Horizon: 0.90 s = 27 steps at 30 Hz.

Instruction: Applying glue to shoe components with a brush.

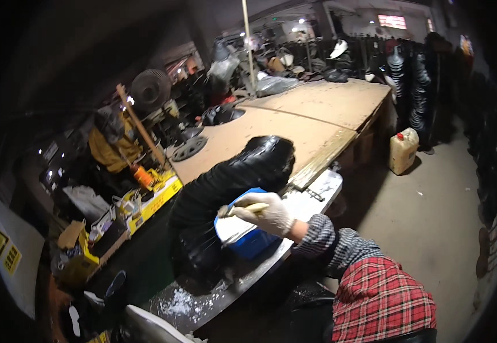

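My right hand (270, 212), in a whitish knit glove, is closed around a brush (251, 208) with a pale handle. Its dark end points left, above a blue tub (254, 243) holding something white. Just beyond and left of the tub lies a long, curved row of shiny black ribbed pieces (217, 182), packed one against another and bending down toward me. The tub stands on a narrow ledge (243, 288) spattered with white. My left hand is out of view.
A large tan board table (300, 120) spreads out ahead, with dark round items on its left edge. A yellowish jerrycan (403, 151) stands on the floor at right. Yellow boxes (156, 207) and clutter fill the left. Beside a white panel (11, 246) are shoe parts.
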Available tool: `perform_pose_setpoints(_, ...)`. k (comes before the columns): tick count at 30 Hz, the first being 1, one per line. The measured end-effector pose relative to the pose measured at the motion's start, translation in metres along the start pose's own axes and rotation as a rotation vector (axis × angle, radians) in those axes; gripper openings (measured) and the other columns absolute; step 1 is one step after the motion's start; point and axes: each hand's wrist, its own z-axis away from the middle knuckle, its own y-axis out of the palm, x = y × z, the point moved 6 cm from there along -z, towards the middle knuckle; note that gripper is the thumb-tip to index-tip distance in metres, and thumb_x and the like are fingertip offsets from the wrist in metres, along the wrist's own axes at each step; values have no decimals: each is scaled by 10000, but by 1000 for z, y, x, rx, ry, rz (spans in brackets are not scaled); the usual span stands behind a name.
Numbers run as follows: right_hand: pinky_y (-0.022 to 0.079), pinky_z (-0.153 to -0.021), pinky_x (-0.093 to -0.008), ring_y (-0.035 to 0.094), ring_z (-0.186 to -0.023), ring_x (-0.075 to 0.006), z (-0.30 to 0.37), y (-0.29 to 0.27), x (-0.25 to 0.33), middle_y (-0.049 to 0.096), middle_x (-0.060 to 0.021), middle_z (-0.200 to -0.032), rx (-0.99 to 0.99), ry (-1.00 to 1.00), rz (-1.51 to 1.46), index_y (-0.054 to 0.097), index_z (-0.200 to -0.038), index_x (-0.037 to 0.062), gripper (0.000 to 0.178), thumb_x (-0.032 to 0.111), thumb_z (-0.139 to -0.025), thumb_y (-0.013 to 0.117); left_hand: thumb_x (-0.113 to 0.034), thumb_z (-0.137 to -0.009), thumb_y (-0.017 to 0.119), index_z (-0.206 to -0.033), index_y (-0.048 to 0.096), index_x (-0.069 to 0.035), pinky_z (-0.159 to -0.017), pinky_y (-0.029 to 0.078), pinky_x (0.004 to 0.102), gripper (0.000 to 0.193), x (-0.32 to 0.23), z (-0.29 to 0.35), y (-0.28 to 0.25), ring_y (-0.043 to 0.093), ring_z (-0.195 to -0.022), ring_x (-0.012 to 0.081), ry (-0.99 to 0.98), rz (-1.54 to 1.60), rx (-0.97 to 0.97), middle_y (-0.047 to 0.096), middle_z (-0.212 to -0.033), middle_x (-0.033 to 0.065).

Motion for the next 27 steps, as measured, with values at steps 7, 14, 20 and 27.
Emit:
perform_pose_setpoints(7, 549, -717, -412, 686, -767, -354, -11, 3, -51, 700, -173, -801, 247, 208, 390, 741, -832, 73, 372, 437, -863, 673, -673, -875, 446, -1163, 619, -118, -637, 531, 471, 649, 60, -35, 20, 671, -775, 314, -190, -53, 121, 695, -907, 151)
perform_pose_setpoints(14, 514, -613, -319, 630, -636, -209, 22, -28, -27, 654, -111, -723, 55, 5, 130, 681, -824, 64, 104, 149, -863, 726, -827, -809, 458, -1178, 618, -57, -562, 547, 402, 868, 108, -81, -72, 695, -796, 267, -542, 393, 433, 705, -961, 157)
perform_pose_setpoints(20, 522, -696, -281, 650, -773, -138, 31, 48, 31, 702, -77, -844, 314, 302, -329, 694, -986, -1, 119, 89, -926, 646, -867, -789, 407, -1168, 620, -19, -482, 465, 351, 953, 114, -78, -79, 613, -591, 283, -391, 427, 308, 658, -771, 187)
perform_pose_setpoints(27, 546, -670, -329, 686, -718, -246, 85, 212, 97, 678, -137, -825, 766, -315, -299, 679, -1108, 37, 324, 191, -837, 768, -843, -840, 338, -1524, 283, -94, -615, 504, 537, 1016, 129, -91, -99, 641, -858, 512, -372, 689, 784, 599, -1187, 331)
